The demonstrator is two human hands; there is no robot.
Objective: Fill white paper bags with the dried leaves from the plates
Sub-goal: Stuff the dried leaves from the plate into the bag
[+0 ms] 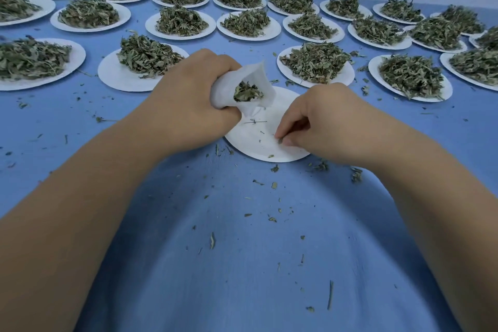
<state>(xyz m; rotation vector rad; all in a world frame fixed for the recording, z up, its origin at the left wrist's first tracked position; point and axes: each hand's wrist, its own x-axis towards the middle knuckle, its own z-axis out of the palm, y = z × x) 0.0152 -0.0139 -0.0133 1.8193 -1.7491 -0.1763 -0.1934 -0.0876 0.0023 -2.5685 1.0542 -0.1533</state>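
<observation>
My left hand [186, 97] grips a white paper bag [256, 83] by its body, mouth turned toward me and open, with dried green leaves [246, 91] showing inside. Under it lies a white plate [258, 148] that holds only a few crumbs and thin stems. My right hand [320, 121] rests on that plate's right side, its fingertips pinched on a small leaf scrap [280, 141]. Beyond the hands stand several white plates, each heaped with dried leaves, the nearest at left [145, 62] and right [315, 65].
A blue cloth [242, 250] covers the table and is strewn with leaf bits and stems. Rows of leaf-piled plates fill the far half from left edge to right edge. A pale wall runs behind the table.
</observation>
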